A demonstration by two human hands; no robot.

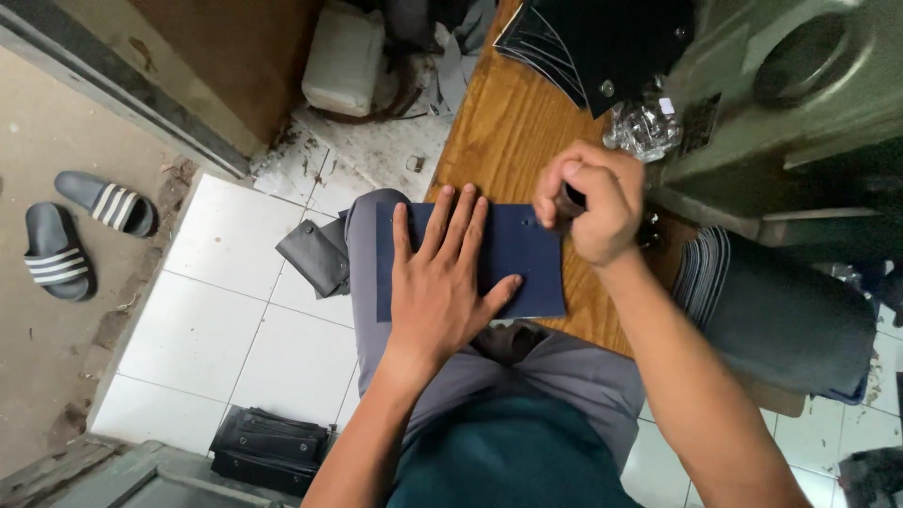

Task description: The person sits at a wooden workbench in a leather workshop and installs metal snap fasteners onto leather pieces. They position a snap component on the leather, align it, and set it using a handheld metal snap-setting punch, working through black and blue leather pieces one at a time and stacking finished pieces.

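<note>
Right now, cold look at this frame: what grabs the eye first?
The left hand lies flat on a dark blue sheet over the wooden board's near edge at centre. Beside it, the right hand is fisted around a dark tool, mostly hidden. At far left, striped slides sit on the bare floor.

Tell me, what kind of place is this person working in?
Probably a small craft workshop, perhaps for leather goods. A wooden workbench holds a dark blue sheet, a heavy green machine stands beside it, and stacks of cut dark pieces wait nearby.
</note>
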